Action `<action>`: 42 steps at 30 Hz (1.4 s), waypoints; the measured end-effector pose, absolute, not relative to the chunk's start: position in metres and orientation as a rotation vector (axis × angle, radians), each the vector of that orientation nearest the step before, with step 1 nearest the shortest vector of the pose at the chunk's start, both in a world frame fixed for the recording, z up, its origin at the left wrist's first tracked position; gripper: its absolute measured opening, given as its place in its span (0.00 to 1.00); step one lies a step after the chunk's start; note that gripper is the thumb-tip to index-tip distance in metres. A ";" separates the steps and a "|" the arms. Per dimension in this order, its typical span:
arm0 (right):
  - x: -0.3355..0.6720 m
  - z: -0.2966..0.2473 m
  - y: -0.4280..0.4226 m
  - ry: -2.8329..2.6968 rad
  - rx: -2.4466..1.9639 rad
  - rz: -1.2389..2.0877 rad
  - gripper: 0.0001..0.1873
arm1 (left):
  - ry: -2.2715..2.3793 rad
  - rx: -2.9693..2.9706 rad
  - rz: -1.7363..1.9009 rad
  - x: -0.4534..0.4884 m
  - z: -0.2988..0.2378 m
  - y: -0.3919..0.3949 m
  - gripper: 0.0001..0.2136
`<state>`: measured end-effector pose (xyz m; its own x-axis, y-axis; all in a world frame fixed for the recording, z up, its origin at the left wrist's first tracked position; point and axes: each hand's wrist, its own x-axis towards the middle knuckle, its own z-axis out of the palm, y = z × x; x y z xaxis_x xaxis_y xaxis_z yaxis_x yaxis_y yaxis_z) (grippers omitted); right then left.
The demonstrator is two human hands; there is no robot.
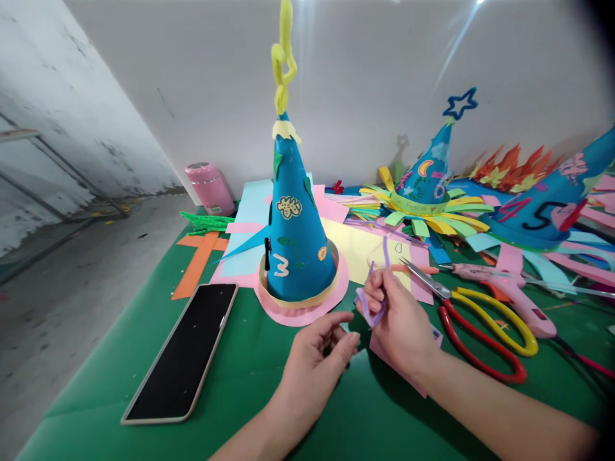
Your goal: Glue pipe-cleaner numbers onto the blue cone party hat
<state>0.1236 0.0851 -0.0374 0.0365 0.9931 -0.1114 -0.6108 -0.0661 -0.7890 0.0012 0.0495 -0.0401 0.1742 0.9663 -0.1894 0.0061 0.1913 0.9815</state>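
My right hand (403,330) is closed on a bent purple pipe cleaner (373,318), whose one end sticks up above the fingers. Close beside it, my left hand (314,362) holds nothing, its fingers curved with a gap to the thumb. Just beyond both hands stands a blue paper cone hat (300,237) with a pink brim, a number 3 and small stickers. A twisted yellow pipe cleaner (286,32) rises from its tip. Beneath my right hand, a piece of pink paper (408,378) is partly covered.
Scissors (497,314) with red and yellow handles lie right of my right hand, near a pink glue gun (523,298). A phone (185,349) lies at left. Behind are a pink bottle (210,189), green pipe cleaners (206,223) and more cone hats (427,173).
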 end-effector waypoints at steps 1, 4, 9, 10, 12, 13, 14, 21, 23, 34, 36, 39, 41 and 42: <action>0.119 -0.039 0.081 -0.653 -0.817 1.479 0.14 | 1.137 1.164 0.988 0.002 -0.040 0.050 0.12; 0.110 -0.044 0.071 -0.758 -0.843 1.487 0.15 | 1.107 1.257 1.109 0.001 -0.039 0.050 0.04; 0.114 -0.047 0.069 -0.984 -0.953 1.425 0.15 | 1.107 1.113 1.073 -0.006 -0.036 0.054 0.06; 0.116 -0.047 0.071 -1.044 -0.991 1.394 0.15 | 1.080 1.034 1.078 -0.009 -0.036 0.055 0.06; 0.122 -0.047 0.075 -1.148 -1.068 1.334 0.14 | 0.988 0.871 1.110 -0.013 -0.035 0.058 0.06; 0.124 -0.047 0.076 -1.189 -1.107 1.317 0.14 | 0.930 0.806 1.119 -0.015 -0.035 0.059 0.06; 0.126 -0.046 0.077 -1.223 -1.142 1.311 0.15 | 0.876 0.761 1.117 -0.017 -0.034 0.061 0.06; 0.133 -0.044 0.083 -1.100 -1.077 1.340 0.13 | 0.795 0.677 1.080 -0.023 -0.027 0.066 0.07; 0.140 -0.041 0.090 -0.946 -0.977 1.334 0.13 | 0.775 0.677 1.055 -0.025 -0.026 0.066 0.08; 0.153 -0.013 0.081 -1.916 -0.880 0.906 0.08 | 0.694 0.732 0.680 -0.027 -0.022 0.061 0.11; 0.149 -0.012 0.076 -2.140 -0.873 0.735 0.07 | 0.714 0.740 0.657 -0.026 -0.024 0.060 0.11; 0.148 -0.016 0.076 -2.200 -0.955 0.643 0.12 | 0.740 0.727 0.716 -0.025 -0.025 0.062 0.11; 0.150 -0.020 0.080 -2.125 -1.039 0.621 0.13 | 0.758 0.714 0.733 -0.025 -0.025 0.063 0.10; 0.152 -0.022 0.082 -2.082 -1.075 0.615 0.13 | 0.765 0.711 0.737 -0.025 -0.025 0.064 0.09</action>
